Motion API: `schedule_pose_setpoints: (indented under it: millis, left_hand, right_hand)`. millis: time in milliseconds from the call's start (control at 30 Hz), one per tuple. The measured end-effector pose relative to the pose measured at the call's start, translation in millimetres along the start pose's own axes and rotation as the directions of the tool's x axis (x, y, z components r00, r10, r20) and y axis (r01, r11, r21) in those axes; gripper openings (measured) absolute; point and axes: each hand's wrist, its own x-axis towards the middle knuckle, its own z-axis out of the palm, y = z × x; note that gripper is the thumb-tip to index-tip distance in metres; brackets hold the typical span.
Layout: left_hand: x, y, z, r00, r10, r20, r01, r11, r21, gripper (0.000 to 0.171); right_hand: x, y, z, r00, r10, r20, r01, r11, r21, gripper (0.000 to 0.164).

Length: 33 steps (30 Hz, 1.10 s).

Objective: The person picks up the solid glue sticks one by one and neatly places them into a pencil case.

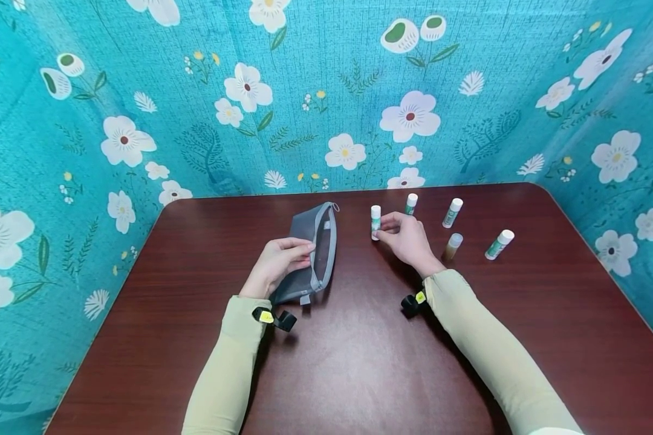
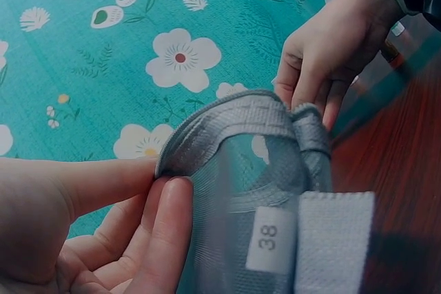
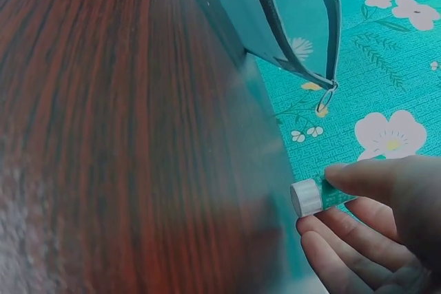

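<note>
A grey mesh zip pouch stands with its mouth unzipped and gaping to the right. My left hand pinches the rim of that mouth between thumb and fingers; up close in the left wrist view, the pouch shows a small white tag marked 38. To the right of the pouch, my right hand holds an upright white-and-green glue stick between thumb and fingers. In the right wrist view, the white ridged end of the glue stick pokes out past the thumb; its far end is hidden.
Behind and right of my right hand stand more glue sticks: one near the back edge, another, and one farthest right. A brownish stick with a clear cap stands by the wrist. A flowered cloth hangs behind the dark table.
</note>
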Motion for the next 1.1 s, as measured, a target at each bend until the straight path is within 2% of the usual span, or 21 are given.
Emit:
schedule_pose_setpoints:
  millis: [533,1100]
  left_hand:
    - [-0.4,-1.2,1.0,1.000,-0.002,-0.007,0.002,1.000,0.015,0.024]
    - [-2.4,2.0,2.4,1.000,-0.017,0.007,0.017,1.000,0.017,0.028]
  right_hand:
    - [-4.4,-16.2,1.2,1.000,0.000,-0.009,0.000,1.000,0.016,0.027]
    - [-11.3,-36.3,1.7,1.000,-0.010,0.013,0.009,0.996,0.085,0.027]
